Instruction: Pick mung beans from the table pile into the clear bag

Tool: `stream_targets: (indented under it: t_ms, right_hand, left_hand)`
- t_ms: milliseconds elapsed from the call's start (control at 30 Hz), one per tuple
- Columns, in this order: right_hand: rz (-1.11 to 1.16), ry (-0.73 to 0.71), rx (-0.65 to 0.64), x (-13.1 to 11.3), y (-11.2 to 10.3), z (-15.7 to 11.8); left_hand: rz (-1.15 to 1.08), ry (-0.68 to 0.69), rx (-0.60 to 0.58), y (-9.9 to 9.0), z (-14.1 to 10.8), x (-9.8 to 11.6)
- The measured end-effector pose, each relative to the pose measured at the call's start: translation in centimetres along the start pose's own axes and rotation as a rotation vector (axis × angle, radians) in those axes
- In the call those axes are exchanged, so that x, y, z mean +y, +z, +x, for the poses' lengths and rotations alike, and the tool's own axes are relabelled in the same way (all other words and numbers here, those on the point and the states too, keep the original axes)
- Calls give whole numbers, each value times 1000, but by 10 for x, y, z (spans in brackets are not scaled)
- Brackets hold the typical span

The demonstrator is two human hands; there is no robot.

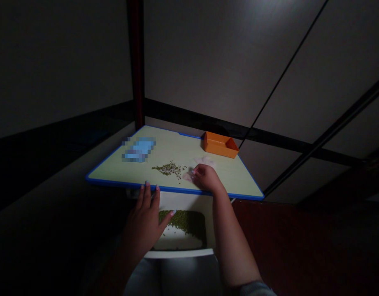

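A loose pile of small green beans (169,169) lies on the pale, blue-edged tabletop (164,144). My right hand (204,176) is just right of the pile, its fingers closed at a crumpled clear plastic piece (188,176); a second clear piece (204,160) lies behind that hand. At the table's front edge, my left hand (148,211) has its fingers spread and holds nothing. Below the edge, partly covered by my left hand, a white open drawer (183,200) contains many green beans (189,222).
An orange open box (222,149) stands at the back right of the table. On the back left lies a light-blue item (140,149), blurred out. Large panels rise behind the table, and a dark red floor shows at right.
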State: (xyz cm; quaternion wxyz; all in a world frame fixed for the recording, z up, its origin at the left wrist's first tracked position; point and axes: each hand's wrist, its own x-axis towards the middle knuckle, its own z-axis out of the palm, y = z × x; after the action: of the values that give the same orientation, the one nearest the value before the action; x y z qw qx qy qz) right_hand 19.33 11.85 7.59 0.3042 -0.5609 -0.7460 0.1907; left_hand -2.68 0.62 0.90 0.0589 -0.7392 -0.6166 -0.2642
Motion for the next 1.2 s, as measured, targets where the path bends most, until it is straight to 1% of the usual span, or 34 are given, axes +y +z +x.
stream_targets:
  t_ms: [167, 233, 367, 433, 567, 767, 867, 1000, 1100, 1200]
  right_hand:
    - [-30, 9, 31, -3, 1, 0]
    - [17, -4, 35, -3, 1, 0]
    - [101, -49, -6, -3, 3, 0]
    - [81, -58, -19, -4, 4, 0]
    - [-2, -25, -22, -6, 4, 0]
    - [-86, 35, 29, -8, 2, 0]
    - [-91, 35, 39, -8, 4, 2]
    - [-38, -8, 15, -7, 7, 3]
    - [83, -80, -24, -6, 8, 3]
    - [146, -104, -7, -3, 6, 2]
  left_hand:
    - [0, 5, 5, -1, -1, 0]
    - [2, -2, 4, -1, -1, 0]
    - [-2, -11, -2, 0, -1, 1]
    - [-1, -12, -3, 0, -1, 1]
    - [9, -8, -7, 0, 0, 1]
    - [17, -12, 18, 1, -1, 1]
    - [14, -8, 5, 0, -1, 1]
    - [17, -7, -9, 0, -1, 1]
    - [21, -7, -6, 1, -1, 0]
    - [24, -7, -6, 2, -1, -1]
